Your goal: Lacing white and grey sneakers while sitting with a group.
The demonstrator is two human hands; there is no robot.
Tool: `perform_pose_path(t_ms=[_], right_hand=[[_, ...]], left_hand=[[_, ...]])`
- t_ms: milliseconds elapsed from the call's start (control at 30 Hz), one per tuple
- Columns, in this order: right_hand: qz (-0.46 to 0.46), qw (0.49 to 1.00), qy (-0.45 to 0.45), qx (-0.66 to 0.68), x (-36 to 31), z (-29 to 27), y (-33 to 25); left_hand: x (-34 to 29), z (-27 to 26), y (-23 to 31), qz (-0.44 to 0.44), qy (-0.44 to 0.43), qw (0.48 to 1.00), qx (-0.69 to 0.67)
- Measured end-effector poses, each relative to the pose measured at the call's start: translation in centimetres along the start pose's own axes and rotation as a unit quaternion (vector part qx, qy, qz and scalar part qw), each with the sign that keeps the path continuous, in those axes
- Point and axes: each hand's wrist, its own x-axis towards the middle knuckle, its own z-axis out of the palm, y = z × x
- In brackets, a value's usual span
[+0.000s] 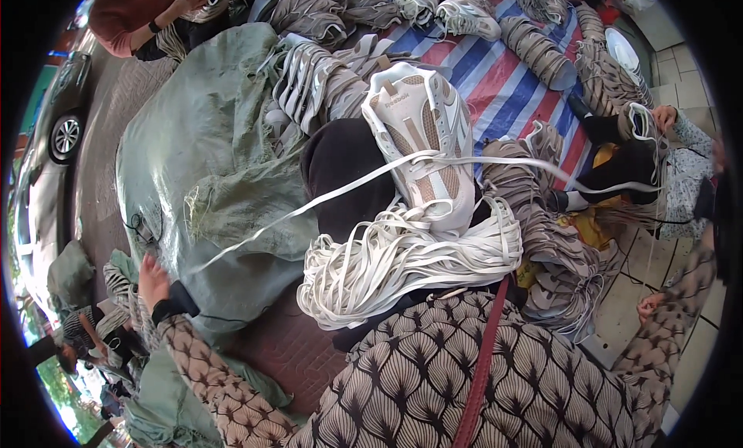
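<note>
A white and beige sneaker upper [424,115] rests on my lap, toe toward me. A flat white shoelace [340,191] is threaded at its eyelets and stretches out to both sides. Out at the left, my left hand [153,282] is raised with fingers extended and a little blurred; the lace's left end fades out close to it. My right hand [650,305] is far out at the right, fingers curled, and what they hold is too small to make out. A thick bundle of white laces [410,262] lies across my lap below the upper.
A large green sack [209,138] stands at my left. Stacked shoe uppers [534,208] lie at my right, and more [317,84] lie beyond on a striped tarp [503,84]. Co-workers sit at the far left and right, one hand [664,117] near a shoe. A parked car [58,146] stands at left.
</note>
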Motion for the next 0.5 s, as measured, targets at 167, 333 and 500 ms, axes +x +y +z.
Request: perform_pose_path(t_ms=[167, 333, 500], right_hand=[[0.138, 0.987, -0.046, 0.065, -1.9, 23.3, 14.7], [0.27, 0.922, -0.276, -0.003, -3.9, 35.2, 18.6], [0.151, 0.906, -0.344, -0.194, -3.8, 36.8, 20.5]], left_hand=[[-13.9, 30.0, -6.4, 0.033, -0.169, 0.966, 0.192], [-18.9, 40.4, -12.3, 0.215, -0.37, 0.824, 0.372], [-22.2, 42.7, -14.9, 0.339, -0.359, 0.719, 0.489]])
